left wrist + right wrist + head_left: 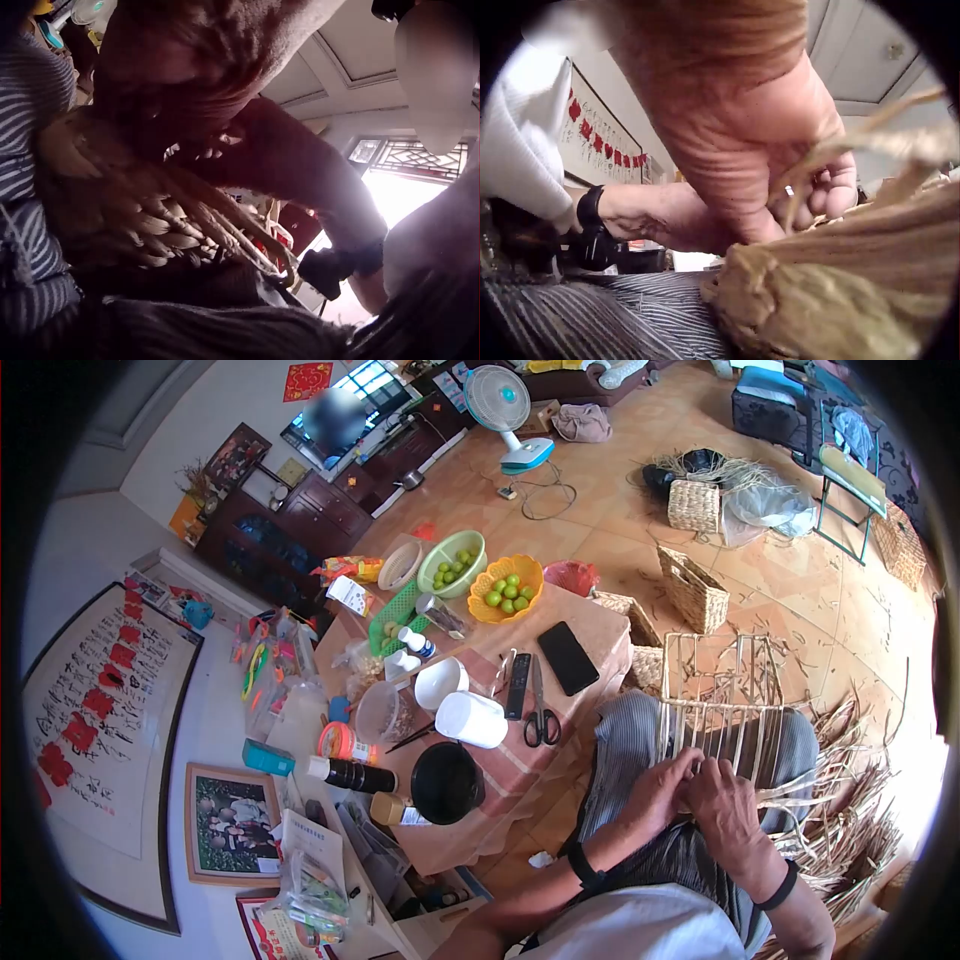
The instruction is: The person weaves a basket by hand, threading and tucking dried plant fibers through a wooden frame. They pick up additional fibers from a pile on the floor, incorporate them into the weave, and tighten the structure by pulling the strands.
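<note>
"Basket point(700, 706): whereabouts?"
"Lap point(628, 760). Light, springy, perhaps brittle, I judge."
"Hold it where?"
"Crossbar point(735, 707), likely the stiffest part. Left hand point(660, 792) and right hand point(722, 802) both pinch the basket's near end."

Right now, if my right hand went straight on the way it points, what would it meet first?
Probably the basket, which lies just ahead of your right hand; depth there is unclear.
</note>
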The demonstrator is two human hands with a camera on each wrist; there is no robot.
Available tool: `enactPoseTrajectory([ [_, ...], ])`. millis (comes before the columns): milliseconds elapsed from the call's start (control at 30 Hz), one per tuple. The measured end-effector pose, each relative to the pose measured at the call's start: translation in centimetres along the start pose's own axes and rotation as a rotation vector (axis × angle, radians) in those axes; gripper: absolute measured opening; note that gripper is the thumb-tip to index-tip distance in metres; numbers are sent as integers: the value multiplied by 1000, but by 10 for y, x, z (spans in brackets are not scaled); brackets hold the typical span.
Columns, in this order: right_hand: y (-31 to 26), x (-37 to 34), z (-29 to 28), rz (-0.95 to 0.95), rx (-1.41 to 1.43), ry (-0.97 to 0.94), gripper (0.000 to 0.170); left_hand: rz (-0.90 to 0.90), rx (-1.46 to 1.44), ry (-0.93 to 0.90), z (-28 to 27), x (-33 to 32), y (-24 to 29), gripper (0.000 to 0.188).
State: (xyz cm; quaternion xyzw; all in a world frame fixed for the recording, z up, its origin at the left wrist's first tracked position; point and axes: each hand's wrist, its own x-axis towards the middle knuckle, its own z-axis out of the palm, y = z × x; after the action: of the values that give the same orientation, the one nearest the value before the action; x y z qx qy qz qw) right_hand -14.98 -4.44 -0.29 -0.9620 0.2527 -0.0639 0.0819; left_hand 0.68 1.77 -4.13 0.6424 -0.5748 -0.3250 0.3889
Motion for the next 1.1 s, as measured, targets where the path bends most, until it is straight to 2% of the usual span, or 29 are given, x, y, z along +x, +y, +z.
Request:
enactPoseTrajectory([
  [67, 8, 3, 1, 29, 55, -16, 29, -48, -168, -90, -3, 4, -10, 45],
  [167, 17, 0, 6, 19, 112, 31, 28, 12, -35, -121, -5, 8, -14, 41],
  [267, 24, -7, 14, -18, 92, 75, 25, 5, -144, -138, -3, 10, -20, 36],
  [367, 29, -13, 8, -90, 82, 98, 22, -57, -114, -187, -1, 13, -26, 35],
  [467, 32, -10, 3, -125, 55, 105, 19, -18, -169, -161, -1, 16, -32, 29],
  [567, 36, -9, 1, -168, 29, 120, 18, 7, -334, -217, -4, 18, -34, 29],
  [633, 39, -11, 2, -199, 8, 116, 18, 16, -303, -235, -13, 19, -24, 28],
  [733, 37, -21, 7, -135, 70, 33, 16, -7, -189, -300, -17, 21, -21, 29],
  [767, 35, -23, 7, -134, 81, 56, 17, -20, -141, -327, -16, 21, -22, 30],
  [867, 33, -26, 5, -121, 118, 97, 20, 155, 31, -306, -12, 20, -30, 28],
  [967, 33, -27, 3, -110, 139, 79, 21, 102, 22, -321, -13, 21, -26, 26],
  [1067, 37, -27, 2, -95, 127, 54, 22, 96, -84, -422, -27, 21, -25, 30],
  [1100, 36, -26, -1, -75, 137, 32, 21, 145, -77, -422, -26, 22, -31, 31],
])
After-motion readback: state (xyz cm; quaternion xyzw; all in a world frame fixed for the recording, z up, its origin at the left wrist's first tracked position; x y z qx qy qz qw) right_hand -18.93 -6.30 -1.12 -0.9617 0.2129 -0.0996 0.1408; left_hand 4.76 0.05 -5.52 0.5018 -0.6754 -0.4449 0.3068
